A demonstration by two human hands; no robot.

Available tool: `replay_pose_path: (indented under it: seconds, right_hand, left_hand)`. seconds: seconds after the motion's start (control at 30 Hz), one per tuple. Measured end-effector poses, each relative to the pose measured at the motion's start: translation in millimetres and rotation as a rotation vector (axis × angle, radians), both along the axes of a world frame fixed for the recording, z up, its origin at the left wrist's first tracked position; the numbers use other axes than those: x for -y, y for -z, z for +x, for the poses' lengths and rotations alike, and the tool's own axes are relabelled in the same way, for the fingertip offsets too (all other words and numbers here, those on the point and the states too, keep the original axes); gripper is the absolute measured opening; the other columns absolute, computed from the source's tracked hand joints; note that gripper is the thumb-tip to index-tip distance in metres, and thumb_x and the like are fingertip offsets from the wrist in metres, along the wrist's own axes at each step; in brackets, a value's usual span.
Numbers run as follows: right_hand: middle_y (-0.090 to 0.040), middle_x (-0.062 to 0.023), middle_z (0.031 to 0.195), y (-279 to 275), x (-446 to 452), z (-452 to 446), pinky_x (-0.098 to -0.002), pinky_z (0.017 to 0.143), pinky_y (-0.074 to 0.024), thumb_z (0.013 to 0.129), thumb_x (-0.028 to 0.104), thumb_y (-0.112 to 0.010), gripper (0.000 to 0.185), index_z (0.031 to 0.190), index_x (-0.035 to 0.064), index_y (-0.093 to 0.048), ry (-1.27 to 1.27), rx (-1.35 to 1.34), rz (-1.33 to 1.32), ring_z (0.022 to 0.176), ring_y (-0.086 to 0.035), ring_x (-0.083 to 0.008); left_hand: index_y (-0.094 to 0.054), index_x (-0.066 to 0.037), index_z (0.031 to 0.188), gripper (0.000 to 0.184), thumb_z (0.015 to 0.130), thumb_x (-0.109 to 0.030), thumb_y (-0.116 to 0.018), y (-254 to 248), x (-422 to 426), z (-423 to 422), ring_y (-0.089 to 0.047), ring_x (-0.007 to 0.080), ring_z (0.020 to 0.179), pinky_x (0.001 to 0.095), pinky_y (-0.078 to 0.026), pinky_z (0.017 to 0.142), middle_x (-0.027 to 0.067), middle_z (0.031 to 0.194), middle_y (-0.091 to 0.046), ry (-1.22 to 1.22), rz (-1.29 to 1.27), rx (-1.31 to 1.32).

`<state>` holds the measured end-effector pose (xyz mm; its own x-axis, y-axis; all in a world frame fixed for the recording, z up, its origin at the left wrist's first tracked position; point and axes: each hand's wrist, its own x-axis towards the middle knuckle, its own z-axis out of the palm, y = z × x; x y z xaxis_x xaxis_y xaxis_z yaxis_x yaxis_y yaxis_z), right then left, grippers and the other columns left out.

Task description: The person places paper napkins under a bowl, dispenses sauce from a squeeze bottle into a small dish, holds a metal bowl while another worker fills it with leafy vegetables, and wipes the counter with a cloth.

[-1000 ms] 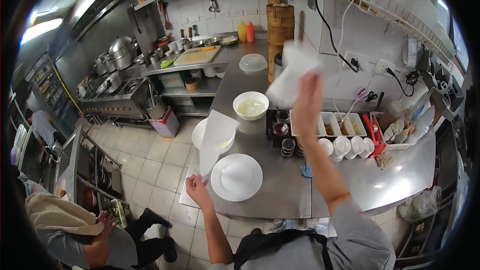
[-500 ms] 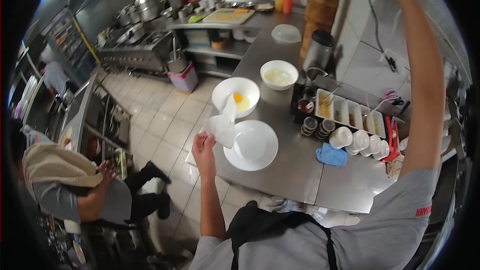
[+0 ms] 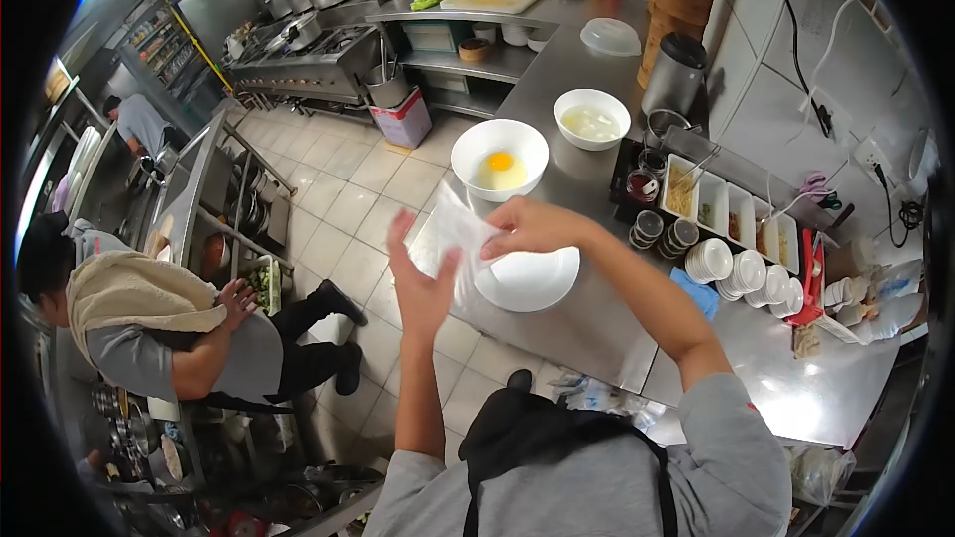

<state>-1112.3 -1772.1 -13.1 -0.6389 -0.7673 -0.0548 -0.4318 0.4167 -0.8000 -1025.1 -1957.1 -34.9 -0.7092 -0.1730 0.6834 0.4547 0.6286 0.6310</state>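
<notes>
In the head view, we see our right hand [image 3: 537, 226] pinching a thin, white, blurred sheet [image 3: 460, 229] between thumb and fingers, while our left hand [image 3: 422, 285] has thumb and fingers spread beside it, touching or not we cannot tell. The sheet hangs between the hands, near a deep white bowl [image 3: 470, 151] holding a raw, yellow-yolked egg [image 3: 500, 164]. We judge the step to be handling this sheet; the next move calls for a light pinch, clear of the egg.

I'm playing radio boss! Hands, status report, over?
Right hand pinching thin white sheet. Left hand open beside it. Sheet and right hand partly hide white dish. Egg-yolk bowl just beyond.
</notes>
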Motion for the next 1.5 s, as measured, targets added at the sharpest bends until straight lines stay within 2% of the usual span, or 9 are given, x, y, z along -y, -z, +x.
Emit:
replay_pose_path:
  seconds: [0.2, 0.33, 0.4, 0.5, 0.7, 0.9, 1.0, 1.2, 1.5]
  right_hand:
    - [-0.042, 0.0016, 0.057, -13, -19, 11, -0.0279, 0.050, -0.0329, 0.069, 0.040, -0.073, 0.043, 0.061, 0.0035, -0.050, 0.235, 0.194, -0.170, 0.055, -0.037, -0.0097]
    - [-0.060, -0.0021, 0.083, 1, -31, 12, -0.0289, 0.077, -0.0435, 0.068, 0.034, -0.075, 0.044, 0.094, 0.0032, -0.059, 0.240, -0.426, -0.279, 0.084, -0.054, -0.0124]
    - [-0.063, -0.0035, 0.092, 6, -42, 8, -0.0286, 0.081, -0.0444, 0.069, 0.030, -0.075, 0.047, 0.104, 0.0022, -0.058, 0.132, -0.350, -0.202, 0.090, -0.057, -0.0132]
    - [-0.063, -0.0043, 0.096, 22, -45, 3, -0.0261, 0.080, -0.0444, 0.072, 0.022, -0.073, 0.041, 0.105, 0.0018, -0.059, 0.148, 0.475, -0.205, 0.087, -0.058, -0.0126]
    - [-0.063, -0.0063, 0.091, 144, -49, -28, -0.0273, 0.072, -0.0459, 0.071, 0.026, -0.073, 0.046, 0.107, 0.0013, -0.058, 0.488, 0.339, -0.177, 0.080, -0.057, -0.0119]
    - [-0.059, -0.0177, 0.092, 153, -38, -66, -0.0350, 0.063, -0.0494, 0.072, 0.049, -0.065, 0.068, 0.111, -0.0052, -0.050, 1.102, -0.160, -0.160, 0.072, -0.062, -0.0243]
    - [-0.057, -0.0239, 0.094, 127, -20, -98, -0.0378, 0.054, -0.0530, 0.079, 0.038, -0.059, 0.056, 0.106, -0.0107, -0.050, 1.258, 0.472, -0.432, 0.067, -0.062, -0.0310]
    - [-0.055, -0.0305, 0.093, 152, -26, -147, -0.0410, 0.044, -0.0548, 0.079, 0.006, -0.041, 0.037, 0.108, -0.0164, -0.043, 1.121, 0.631, -0.459, 0.061, -0.062, -0.0398]
    - [-0.059, -0.0260, 0.076, 91, -57, -101, -0.0385, 0.051, -0.0553, 0.078, 0.008, -0.041, 0.033, 0.093, -0.0198, -0.047, 0.993, 0.563, -0.374, 0.058, -0.063, -0.0338]
  left_hand:
    - [-0.051, -0.004, 0.118, 0.035, 0.084, -0.012, -0.056, 23, -20, 15, -0.059, 0.0293, 0.089, 0.0345, -0.044, 0.079, 0.0159, 0.096, -0.061, 0.244, -0.179, 0.303]
    - [-0.055, -0.002, 0.113, 0.027, 0.090, -0.016, -0.049, 3, -20, 7, -0.057, 0.0134, 0.071, 0.0269, -0.044, 0.068, 0.0119, 0.080, -0.061, 0.424, -0.028, 0.601]
    - [-0.054, 0.000, 0.113, 0.028, 0.091, -0.018, -0.047, 7, -10, -10, -0.053, 0.0094, 0.072, 0.0247, -0.043, 0.068, 0.0076, 0.081, -0.061, 0.640, 0.085, 0.713]
    - [-0.053, 0.001, 0.111, 0.028, 0.091, -0.018, -0.048, 21, -6, -42, -0.049, 0.0063, 0.074, 0.0215, -0.041, 0.067, 0.0016, 0.082, -0.058, 0.755, 0.204, 0.821]
    - [-0.050, -0.004, 0.114, 0.030, 0.084, -0.010, -0.050, 88, -26, -67, -0.054, 0.0385, 0.093, 0.0407, -0.045, 0.078, 0.0166, 0.109, -0.056, 0.398, -0.127, 0.399]
    - [-0.035, -0.021, 0.132, 0.050, 0.085, -0.027, -0.050, 159, -60, -43, -0.025, 0.0333, 0.129, 0.0491, -0.020, 0.104, 0.0108, 0.141, -0.028, 0.425, -0.656, 0.581]
    - [-0.034, -0.026, 0.134, 0.051, 0.085, -0.030, -0.050, 165, -66, -47, -0.024, 0.0334, 0.130, 0.0480, -0.019, 0.105, 0.0106, 0.143, -0.024, 0.423, -0.689, 0.532]
    - [-0.038, -0.021, 0.131, 0.048, 0.086, -0.034, -0.047, 158, -61, -38, -0.025, 0.0334, 0.129, 0.0473, -0.019, 0.105, 0.0114, 0.142, -0.026, 0.380, -0.688, 0.452]
    - [-0.043, -0.018, 0.128, 0.044, 0.089, -0.037, -0.044, 150, -46, -8, -0.023, 0.0337, 0.129, 0.0462, -0.017, 0.105, 0.0129, 0.140, -0.028, 0.397, -0.651, 0.486]
